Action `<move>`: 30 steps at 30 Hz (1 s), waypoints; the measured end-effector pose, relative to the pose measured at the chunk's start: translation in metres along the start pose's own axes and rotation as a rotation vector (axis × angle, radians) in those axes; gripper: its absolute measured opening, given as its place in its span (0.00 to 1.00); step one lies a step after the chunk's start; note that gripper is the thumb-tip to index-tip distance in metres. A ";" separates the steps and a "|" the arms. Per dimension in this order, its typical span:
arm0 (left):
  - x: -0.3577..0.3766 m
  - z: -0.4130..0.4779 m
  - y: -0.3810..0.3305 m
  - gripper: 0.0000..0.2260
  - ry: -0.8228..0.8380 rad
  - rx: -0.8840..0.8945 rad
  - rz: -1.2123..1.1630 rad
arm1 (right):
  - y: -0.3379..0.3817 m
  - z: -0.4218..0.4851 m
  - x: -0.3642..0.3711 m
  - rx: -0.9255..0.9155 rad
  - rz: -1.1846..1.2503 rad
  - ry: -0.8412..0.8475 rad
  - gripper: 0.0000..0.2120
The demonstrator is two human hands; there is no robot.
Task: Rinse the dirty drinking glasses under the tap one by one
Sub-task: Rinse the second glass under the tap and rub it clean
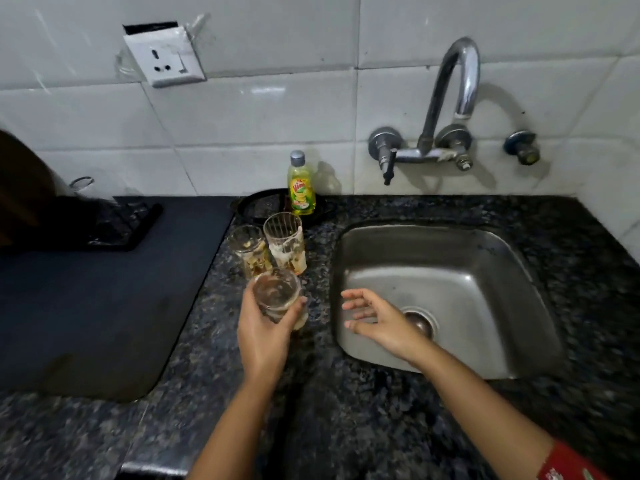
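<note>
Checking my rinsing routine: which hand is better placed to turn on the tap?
Right. The right hand is open and empty over the sink, nearer the tap; the left hand grips a glass.

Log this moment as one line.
left hand: holds glass | right hand: open over sink | tap: dry | two glasses wait

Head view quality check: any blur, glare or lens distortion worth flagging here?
Head view: wide-angle bend in the tile lines and counter edges; motion blur toward the bottom corners; soft glare on the tap and wall tiles; glass in the left hand reasonably sharp.
</note>
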State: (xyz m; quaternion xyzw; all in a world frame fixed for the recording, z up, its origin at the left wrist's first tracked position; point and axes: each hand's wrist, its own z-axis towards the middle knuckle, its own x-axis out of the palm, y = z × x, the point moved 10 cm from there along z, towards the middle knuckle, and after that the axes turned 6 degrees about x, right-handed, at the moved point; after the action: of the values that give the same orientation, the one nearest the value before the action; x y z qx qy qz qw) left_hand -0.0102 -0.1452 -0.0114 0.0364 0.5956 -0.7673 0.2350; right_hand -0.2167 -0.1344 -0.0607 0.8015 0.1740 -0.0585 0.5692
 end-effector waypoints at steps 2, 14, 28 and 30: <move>0.030 -0.002 -0.028 0.24 0.095 0.050 -0.109 | 0.002 -0.004 -0.006 -0.060 -0.040 -0.017 0.29; 0.212 -0.029 -0.101 0.29 0.579 0.032 -0.200 | -0.027 -0.030 -0.137 -0.106 0.118 -0.356 0.26; 0.257 0.134 -0.142 0.33 0.324 0.022 0.340 | -0.066 0.027 -0.206 0.013 0.107 -0.410 0.32; 0.255 0.137 -0.138 0.32 0.312 0.019 0.365 | -0.066 0.031 -0.206 0.012 0.097 -0.410 0.31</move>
State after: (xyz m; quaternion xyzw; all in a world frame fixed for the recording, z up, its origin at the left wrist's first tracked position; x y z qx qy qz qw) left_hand -0.2614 -0.3284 0.0667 0.2638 0.6010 -0.7027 0.2747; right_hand -0.4281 -0.1880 -0.0705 0.7836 0.0156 -0.1940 0.5900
